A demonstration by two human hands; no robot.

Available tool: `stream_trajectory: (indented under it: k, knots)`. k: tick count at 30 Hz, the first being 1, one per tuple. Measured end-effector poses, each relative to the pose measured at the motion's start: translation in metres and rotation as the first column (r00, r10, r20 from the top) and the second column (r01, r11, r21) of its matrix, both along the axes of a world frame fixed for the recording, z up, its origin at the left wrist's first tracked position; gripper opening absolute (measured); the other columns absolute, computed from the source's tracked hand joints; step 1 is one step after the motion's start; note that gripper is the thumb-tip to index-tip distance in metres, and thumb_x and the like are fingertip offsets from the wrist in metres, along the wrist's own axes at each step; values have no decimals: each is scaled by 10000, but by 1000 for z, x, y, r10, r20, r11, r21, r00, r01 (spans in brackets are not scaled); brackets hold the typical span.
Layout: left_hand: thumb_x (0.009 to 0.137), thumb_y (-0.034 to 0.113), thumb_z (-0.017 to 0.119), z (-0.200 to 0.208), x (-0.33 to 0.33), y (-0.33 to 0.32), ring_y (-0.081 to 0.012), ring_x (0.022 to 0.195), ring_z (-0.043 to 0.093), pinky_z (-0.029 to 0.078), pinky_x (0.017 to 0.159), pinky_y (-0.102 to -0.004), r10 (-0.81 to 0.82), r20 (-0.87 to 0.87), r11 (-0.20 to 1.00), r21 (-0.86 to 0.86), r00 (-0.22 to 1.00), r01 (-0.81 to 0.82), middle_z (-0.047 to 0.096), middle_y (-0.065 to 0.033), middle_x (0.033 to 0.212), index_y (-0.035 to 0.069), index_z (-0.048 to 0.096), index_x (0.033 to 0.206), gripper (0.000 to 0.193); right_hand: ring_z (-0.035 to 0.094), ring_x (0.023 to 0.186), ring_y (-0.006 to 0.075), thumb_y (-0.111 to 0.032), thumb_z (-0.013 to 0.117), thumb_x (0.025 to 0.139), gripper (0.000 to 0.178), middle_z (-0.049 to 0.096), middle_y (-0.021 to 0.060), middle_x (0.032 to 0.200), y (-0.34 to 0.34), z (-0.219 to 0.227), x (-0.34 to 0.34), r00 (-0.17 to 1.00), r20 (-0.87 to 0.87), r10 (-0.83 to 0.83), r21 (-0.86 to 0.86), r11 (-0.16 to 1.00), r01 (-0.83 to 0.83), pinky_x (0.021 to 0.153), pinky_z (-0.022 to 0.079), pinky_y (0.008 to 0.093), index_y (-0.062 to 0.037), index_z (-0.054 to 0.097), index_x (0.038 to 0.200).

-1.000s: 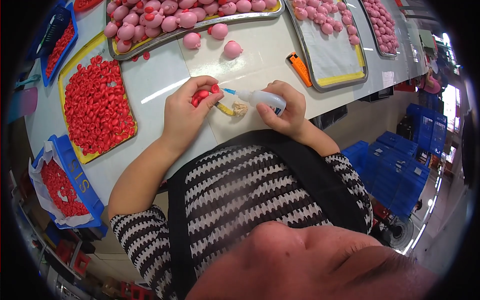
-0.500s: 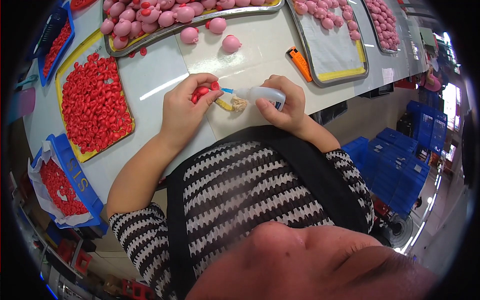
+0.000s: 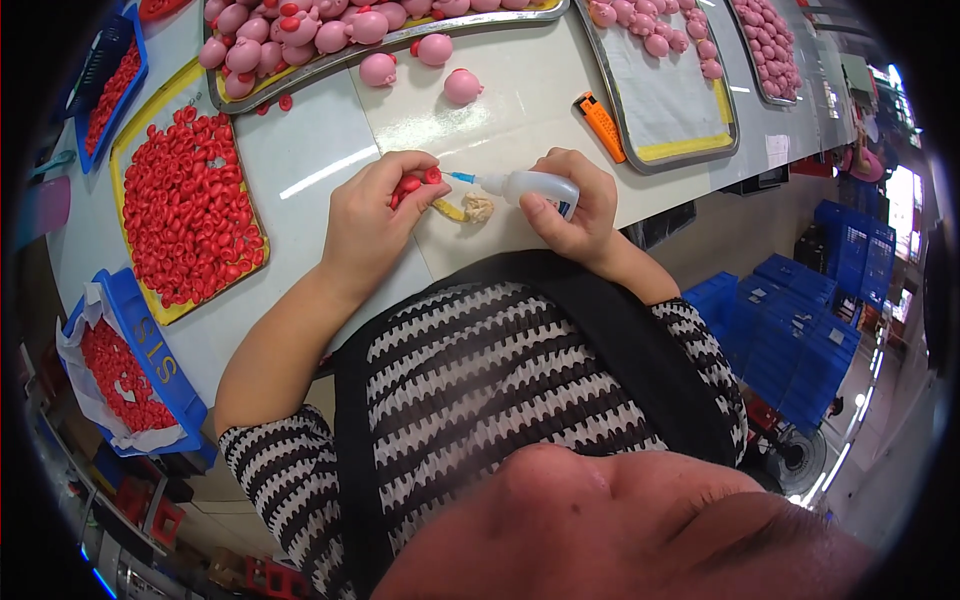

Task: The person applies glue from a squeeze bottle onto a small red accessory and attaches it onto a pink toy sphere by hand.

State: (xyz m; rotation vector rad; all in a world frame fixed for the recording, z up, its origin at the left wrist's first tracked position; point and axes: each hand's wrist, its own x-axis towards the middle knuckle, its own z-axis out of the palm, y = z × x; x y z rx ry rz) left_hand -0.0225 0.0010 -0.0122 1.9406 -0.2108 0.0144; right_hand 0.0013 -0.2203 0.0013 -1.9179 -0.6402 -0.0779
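The right hand point(image 3: 575, 205) is grasping a translucent squeeze bottle point(image 3: 528, 186), now sitting slightly farther right than half a second ago, so its blue tip point(image 3: 462, 177) is standing a little off the red pieces point(image 3: 432, 175) that the left hand point(image 3: 372, 210) is pinching above the surface point(image 3: 305, 140). A beige lump point(image 3: 477, 208) is lying nearer, not blocking the tip. A yellow tray point(image 3: 178, 86) is holding red parts at left; loose pink balls point(image 3: 463, 87) are resting farther off, an orange tool point(image 3: 600, 127) at right

An orange utility knife point(image 3: 601, 128) lies slantwise on the pale table point(image 3: 530, 75); over right, blue crates point(image 3: 785, 335) stand stacked, a round fan point(image 3: 797, 452) near them, someone in pink point(image 3: 863, 165) well beyond!
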Motion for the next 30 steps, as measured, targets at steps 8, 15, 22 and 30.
stream_trajectory:
  k: [8,15,22,30]
  knots:
    - [769,48,682,2,2,2,-142,695,620,498,621,-251,0,127,992,122,992,-15,631,-95,801,-6,592,943,203,566,542,171,-154,656,727,193,580,99,655,0,-1,1,1000,-28,10,3,1000,-10,496,438,263,12,570,772]
    - [758,47,689,6,2,3,-167,681,620,503,629,-260,-25,184,988,156,983,-4,627,-108,799,-1,594,947,217,550,617,94,-148,646,790,221,595,65,717,-3,-4,2,987,-150,-49,115,991,66,537,435,237,20,549,896]
    - [734,63,704,2,0,-4,-180,668,605,486,606,-276,-14,80,1000,29,997,12,621,-92,766,3,598,916,219,586,862,155,-13,594,804,247,582,85,952,7,0,14,957,-237,-167,27,984,178,767,456,253,-9,497,1032]
    - [737,41,705,-1,-2,-3,-147,666,587,482,616,-255,-19,15,1000,7,1000,19,618,-86,768,-5,605,933,225,536,1097,227,98,471,722,475,522,140,1173,-14,-2,20,995,-26,-100,-35,994,99,916,429,320,-3,338,1168]
